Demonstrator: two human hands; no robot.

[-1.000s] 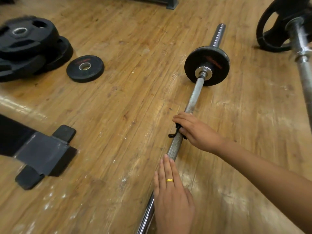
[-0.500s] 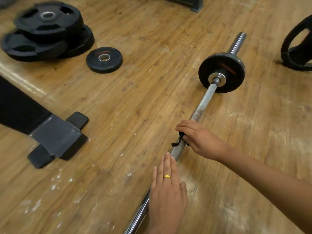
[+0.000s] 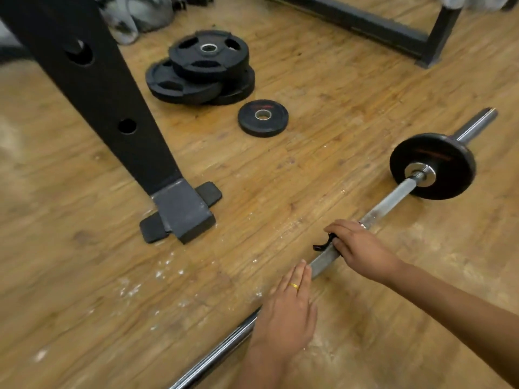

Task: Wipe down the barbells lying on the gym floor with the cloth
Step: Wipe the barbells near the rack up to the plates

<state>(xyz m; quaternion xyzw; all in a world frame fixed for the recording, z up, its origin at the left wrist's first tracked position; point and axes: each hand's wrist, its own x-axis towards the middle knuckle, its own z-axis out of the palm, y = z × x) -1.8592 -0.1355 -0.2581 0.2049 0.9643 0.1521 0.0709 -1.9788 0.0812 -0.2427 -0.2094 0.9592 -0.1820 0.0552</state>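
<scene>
Low in the right half of the frame, the barbell (image 3: 393, 196) lies slantwise on the wooden floor (image 3: 280, 178), running from the bottom edge up to a black plate (image 3: 438, 158) loaded near its far end. The person's right hand (image 3: 362, 248) sits on the middle of the shaft with its fingers curled over the bar, pressing a dark cloth (image 3: 323, 245) against the steel; only a small black tail of it pokes out on the left side of the fingers. The left hand (image 3: 286, 313), wearing a gold ring (image 3: 294, 286), lies flat just below it, fingers straight and pressed together, palm down over the bar as if to steady it. I would put the job somewhere in the middle of this one bar; the stretch between the cloth and the plate looks dull and patchy and seems yet to be done; the length at the lower left gleams, though I cannot tell whether that is wiping or simply smoother metal; no other barbell is in sight. Around them the boards are worn and flecked with pale marks. A black rack upright (image 3: 92, 88) slants down from the upper left to its foot (image 3: 182, 211); a stack of plates (image 3: 202, 68) and one small loose plate (image 3: 263, 117) lie at upper centre; a dark frame (image 3: 393, 26) crosses the upper right.
</scene>
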